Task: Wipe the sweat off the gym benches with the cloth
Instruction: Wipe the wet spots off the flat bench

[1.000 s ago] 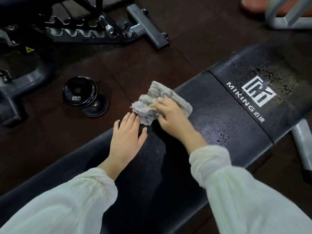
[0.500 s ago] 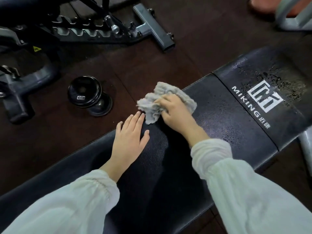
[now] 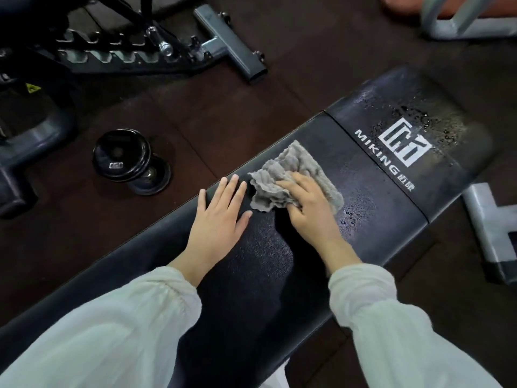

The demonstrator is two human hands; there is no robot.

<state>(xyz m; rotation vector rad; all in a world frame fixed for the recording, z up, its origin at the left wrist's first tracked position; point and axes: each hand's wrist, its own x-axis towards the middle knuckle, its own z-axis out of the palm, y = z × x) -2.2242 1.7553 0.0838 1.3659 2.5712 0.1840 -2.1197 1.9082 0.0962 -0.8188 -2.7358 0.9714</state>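
My right hand (image 3: pixel 306 208) grip closed on crumpled grey ribbed cloth (image 3: pixel 291 177), pressing it mid black padded worktop (image 3: pixel 251 275). Left hand (image 3: pixel 216 219) flat, open, bracing at cloth's 8 o'clock. Cloth soft, light, bunches easily; hold by gathered centre. Droplets remain toward 2 o'clock.

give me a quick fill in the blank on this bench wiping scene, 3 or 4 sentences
1. The right hand presses a crumpled grey ____ onto the bench.
2. The left hand lies ____ on the bench pad, holding nothing.
3. Droplets still sit around the white ____ printed at the bench's far end.
4. A black ____ lies on the floor beside the bench.

Missing words: cloth; flat; logo; dumbbell
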